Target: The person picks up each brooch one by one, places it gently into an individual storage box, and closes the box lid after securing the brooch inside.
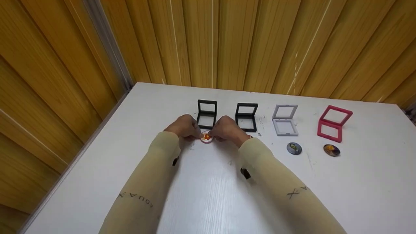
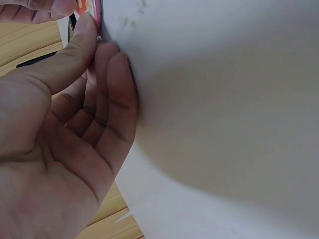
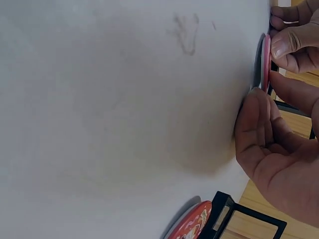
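Low over the white tabletop, a round badge [image 1: 207,138] with a pinkish rim and an orange-and-white picture sits between both hands. My left hand [image 1: 184,126] pinches its left edge with thumb and fingers. At the opposite edge, my right hand [image 1: 227,130] pinches it the same way. In the right wrist view the badge [image 3: 266,62] shows edge-on, close to the table. Just behind it stands an opened black display frame [image 1: 207,112], lid upright. A red badge [image 3: 193,221], hidden in the head view, lies by another opened black frame [image 3: 218,214].
Farther right stand an opened white frame [image 1: 274,127] and an opened pinkish-red frame [image 1: 330,137]. A grey-blue badge [image 1: 294,148] lies before the white one, a dark-and-yellow badge [image 1: 331,150] before the red one. A wood-panelled wall [image 1: 227,42] rises behind the white table [image 1: 198,195].
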The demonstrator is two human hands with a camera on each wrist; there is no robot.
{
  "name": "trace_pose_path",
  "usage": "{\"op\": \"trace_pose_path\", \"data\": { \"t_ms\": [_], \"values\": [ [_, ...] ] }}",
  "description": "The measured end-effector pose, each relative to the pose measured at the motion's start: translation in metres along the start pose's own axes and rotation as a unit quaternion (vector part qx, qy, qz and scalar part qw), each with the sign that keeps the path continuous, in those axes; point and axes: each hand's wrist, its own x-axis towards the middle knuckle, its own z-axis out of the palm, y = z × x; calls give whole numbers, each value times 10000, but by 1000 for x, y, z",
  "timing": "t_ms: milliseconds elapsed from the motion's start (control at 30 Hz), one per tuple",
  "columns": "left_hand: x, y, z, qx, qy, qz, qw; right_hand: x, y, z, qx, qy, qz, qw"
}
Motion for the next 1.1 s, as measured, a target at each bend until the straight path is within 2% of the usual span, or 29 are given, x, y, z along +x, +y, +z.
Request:
{"op": "trace_pose_path", "data": {
  "t_ms": [333, 633, 767, 967, 1100],
  "values": [
    [5, -3, -3, -18, -158, -67, 9999, -2, 3, -2, 373, -50, 35, 9993],
    [4, -4, -6, -97, -284, 52, 9995, -3, 6, -4, 427, 18, -164, 9989],
    [5, -5, -11, 37, -379, 137, 9992, -5, 6, -5, 499, 81, -281, 9983],
    [8, -11, -27, 200, -193, 46, 9996, -6, 3, -10, 582, 231, -336, 9975],
    [10, -13, -32, 25, 76, -82, 9999, -5, -2, -16, 1097, 335, -342, 9928]
  ]
}}
